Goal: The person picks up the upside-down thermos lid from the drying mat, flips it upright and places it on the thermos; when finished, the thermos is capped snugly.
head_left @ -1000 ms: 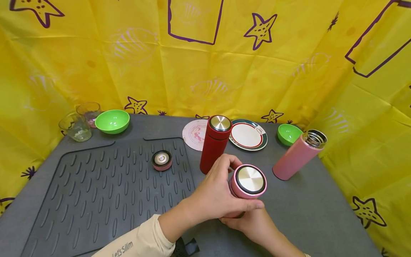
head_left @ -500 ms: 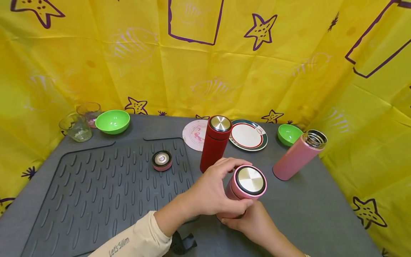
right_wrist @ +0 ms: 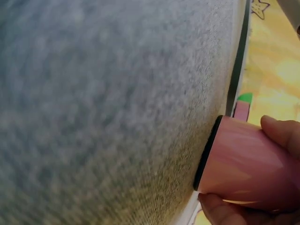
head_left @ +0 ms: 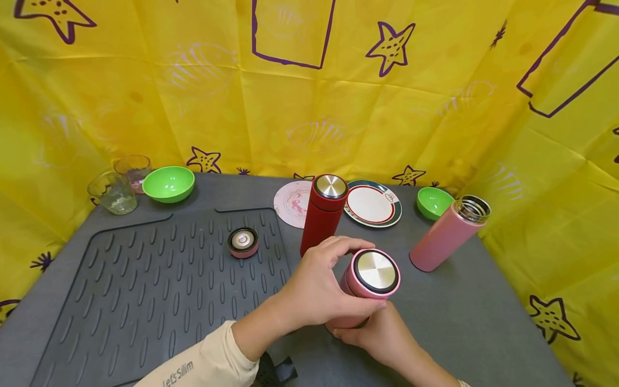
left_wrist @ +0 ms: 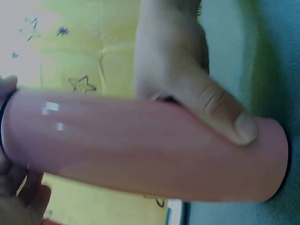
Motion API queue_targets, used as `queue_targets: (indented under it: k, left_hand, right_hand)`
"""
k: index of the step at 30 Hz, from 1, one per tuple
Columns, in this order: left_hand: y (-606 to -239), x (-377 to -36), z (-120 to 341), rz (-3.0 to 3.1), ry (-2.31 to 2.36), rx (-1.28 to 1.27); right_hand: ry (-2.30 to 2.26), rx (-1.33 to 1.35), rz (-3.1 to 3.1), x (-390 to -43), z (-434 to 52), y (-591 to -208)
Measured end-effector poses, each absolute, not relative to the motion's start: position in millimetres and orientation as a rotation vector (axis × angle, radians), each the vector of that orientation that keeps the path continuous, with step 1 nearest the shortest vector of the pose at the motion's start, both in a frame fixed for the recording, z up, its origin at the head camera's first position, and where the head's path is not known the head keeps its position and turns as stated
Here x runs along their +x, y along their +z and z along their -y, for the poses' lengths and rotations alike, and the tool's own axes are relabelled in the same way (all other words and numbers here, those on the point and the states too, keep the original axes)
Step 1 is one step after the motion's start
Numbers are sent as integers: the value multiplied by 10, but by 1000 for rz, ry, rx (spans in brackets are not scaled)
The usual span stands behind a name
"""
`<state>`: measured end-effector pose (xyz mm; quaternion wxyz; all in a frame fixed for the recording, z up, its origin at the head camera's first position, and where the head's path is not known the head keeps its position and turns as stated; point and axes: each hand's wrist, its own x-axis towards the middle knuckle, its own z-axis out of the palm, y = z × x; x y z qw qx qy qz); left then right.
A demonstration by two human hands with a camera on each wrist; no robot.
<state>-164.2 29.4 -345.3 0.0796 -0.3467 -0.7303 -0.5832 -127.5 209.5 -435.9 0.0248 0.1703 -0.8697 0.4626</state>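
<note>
Low in the middle of the head view, the right hand [head_left: 382, 336] comes up from the bottom edge and wraps the base of the pink flask [head_left: 360, 298], fingers curled round its lower wall where it meets the grey table [head_left: 474, 317]. Its wrist view confirms this: finger and thumb pinch the pink body just above its dark base ring, which rests on the felt-like surface.

Just above, the left hand [head_left: 316, 290] reaches in from the lower left, its cream sleeve [head_left: 203, 368] trailing behind. Thumb and fingers curl round the flask's top section, at the pink lid [head_left: 376, 273] with its steel disc. So both hands hold the same flask, one at each end of its long axis. That axis stands nearly upright, leaning slightly toward the camera, with the lid up and the base down. The left hand is the one nearer the lid.

Further back, left of centre, a loose small cap [head_left: 243, 242] lies on the ribbed mat [head_left: 145, 290]. A red flask [head_left: 323, 215] stands upright behind the hands, and an open pink flask [head_left: 447, 234] is to the right.
</note>
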Motion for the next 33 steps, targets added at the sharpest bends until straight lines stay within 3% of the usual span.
queue_targets:
  k: [7,18,27,33]
  left_hand:
    - [-3449,-1743,-210,2230,-1904,-1240]
    - [-3418,-1578,-326,2283,-1649,-939]
    - [-3459,-1747,-231,2217,-1925,-1190]
    - [-3478,-1761,-221,2236,-1993,-1208]
  right_hand:
    - [1425,507,2706,-1254,-2096,-4336]
    - [1453,545,2704,-1291,-2078,-4352]
    - [1455,490,2708,-1262,-2088,-4337]
    - [1428,496,2718,-1259,-2092,-4353]
